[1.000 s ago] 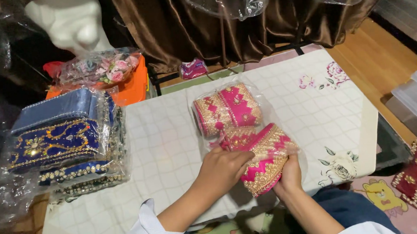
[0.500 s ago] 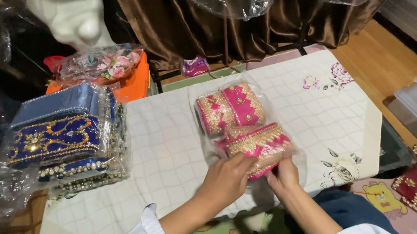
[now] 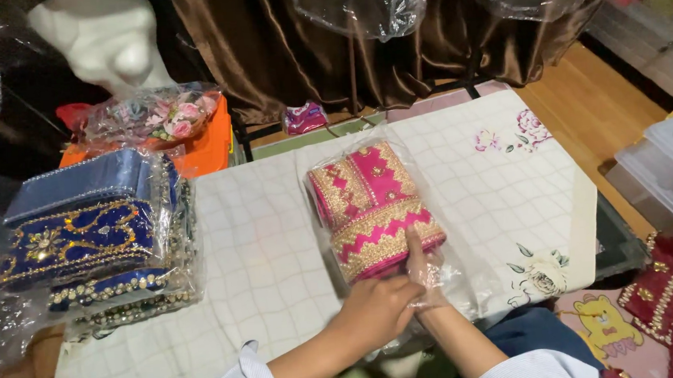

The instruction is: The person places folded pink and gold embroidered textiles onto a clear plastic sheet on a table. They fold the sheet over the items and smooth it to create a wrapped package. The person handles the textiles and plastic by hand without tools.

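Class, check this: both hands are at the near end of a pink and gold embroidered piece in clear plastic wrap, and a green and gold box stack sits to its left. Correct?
Not quite. The head view shows the box stack is blue and gold, not green. The rest holds: both hands, left and right, are at the near end of the pink and gold piece in clear wrap.

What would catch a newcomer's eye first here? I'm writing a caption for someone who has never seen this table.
First the pink and gold pieces in clear plastic at the middle of the white table, with the left hand and right hand at their near edge. Next the blue and gold boxes, also wrapped, stacked at the left. Behind them sits a bag of flowers on an orange box.
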